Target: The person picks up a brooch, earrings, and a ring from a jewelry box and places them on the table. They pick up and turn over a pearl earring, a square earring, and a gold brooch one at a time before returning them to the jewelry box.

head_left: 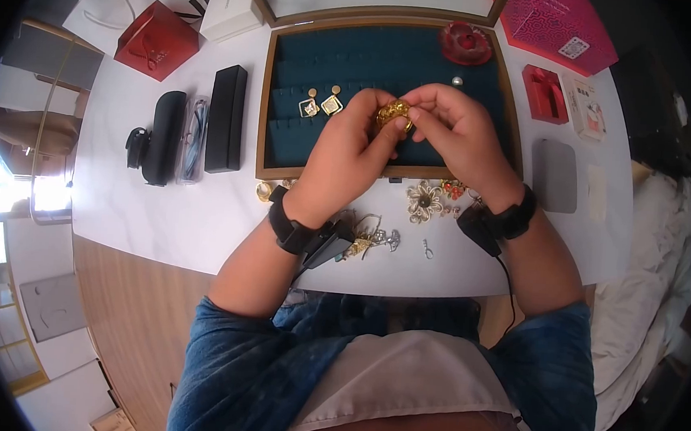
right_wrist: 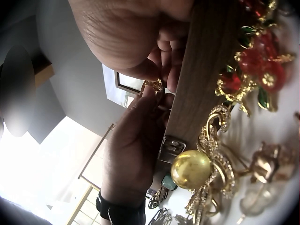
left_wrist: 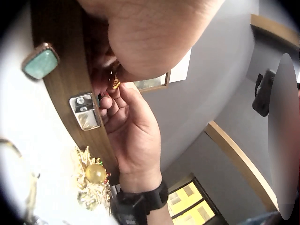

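Both hands meet over the dark green lining of a wooden jewelry box [head_left: 264, 142]. Between them is a gold ornate piece [head_left: 392, 116], partly covered by fingers. The left hand [head_left: 350, 148] pinches it with thumb and fingers from the left; the right hand [head_left: 459, 135] pinches it from the right. In the left wrist view the gold piece [left_wrist: 116, 83] shows small between the fingertips, and in the right wrist view the gold piece [right_wrist: 153, 85] sits by the left thumb. Two pairs-like square earrings [head_left: 332, 104] lie in the box, left of the hands.
A red flower-shaped dish [head_left: 466, 44] and a pearl piece [head_left: 457, 81] are in the box's right part. Along the near edge lie a flower brooch [head_left: 424, 203] and tangled jewelry [head_left: 364, 239]. Black cases [head_left: 226, 119] stand left; a red gift box [head_left: 545, 94] and grey pad [head_left: 554, 176] lie right.
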Available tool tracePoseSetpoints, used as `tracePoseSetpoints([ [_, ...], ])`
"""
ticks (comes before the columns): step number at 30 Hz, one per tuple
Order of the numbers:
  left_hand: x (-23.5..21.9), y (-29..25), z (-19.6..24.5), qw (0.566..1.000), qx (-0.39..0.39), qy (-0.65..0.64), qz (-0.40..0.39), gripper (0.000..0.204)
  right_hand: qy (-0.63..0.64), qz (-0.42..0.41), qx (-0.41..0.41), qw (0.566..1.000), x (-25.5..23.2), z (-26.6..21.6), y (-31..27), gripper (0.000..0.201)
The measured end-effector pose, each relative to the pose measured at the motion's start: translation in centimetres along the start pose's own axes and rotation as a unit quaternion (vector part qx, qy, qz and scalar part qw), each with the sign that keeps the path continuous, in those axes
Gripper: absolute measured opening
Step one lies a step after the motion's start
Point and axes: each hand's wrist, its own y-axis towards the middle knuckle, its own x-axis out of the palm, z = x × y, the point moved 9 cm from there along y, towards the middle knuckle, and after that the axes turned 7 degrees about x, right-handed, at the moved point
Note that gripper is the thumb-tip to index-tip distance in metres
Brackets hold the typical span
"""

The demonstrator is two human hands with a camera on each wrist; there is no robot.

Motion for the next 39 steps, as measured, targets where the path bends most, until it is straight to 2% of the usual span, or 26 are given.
tracePoseSetpoints([
  [5, 0.0, 0.0, -0.2, 0.999, -0.017, 0.039, -0.029, 0.022, 0.008, 0.001, 0.001, 1.0, 0.0, 0.0, 0.0, 0.02],
  [11, 0.0, 0.0, 0.0, 0.997, -0.002, 0.076, -0.032, 0.023, 0.0, 0.001, 0.0, 1.0, -0.1, 0.0, 0.0, 0.02],
  [14, -0.1, 0.0, 0.4, 0.999, 0.028, 0.045, 0.007, 0.019, 0.0, -0.002, 0.003, 1.0, -0.1, 0.1, 0.0, 0.02],
  [17, -0.1, 0.0, 0.2, 0.999, 0.021, 0.045, 0.0, 0.019, 0.008, -0.003, 0.002, 1.0, -0.1, 0.1, 0.0, 0.021],
  [23, -0.8, 0.2, -0.7, 0.998, 0.0, -0.049, 0.031, 0.023, 0.01, -0.002, 0.009, 1.0, 0.0, 0.1, 0.0, 0.022],
  [32, -0.7, 0.2, -0.3, 1.0, -0.015, -0.018, 0.017, 0.025, -0.015, 0.0, 0.014, 1.0, 0.0, 0.0, 0.0, 0.021],
  [35, -0.6, 0.2, -0.2, 0.998, 0.032, 0.053, 0.009, 0.028, -0.002, -0.006, 0.005, 1.0, 0.1, -0.1, -0.1, 0.021],
  [39, -0.5, 0.1, 0.6, 0.997, 0.047, 0.066, 0.007, 0.03, -0.005, -0.01, 0.004, 1.0, 0.2, 0.0, 0.0, 0.021],
])
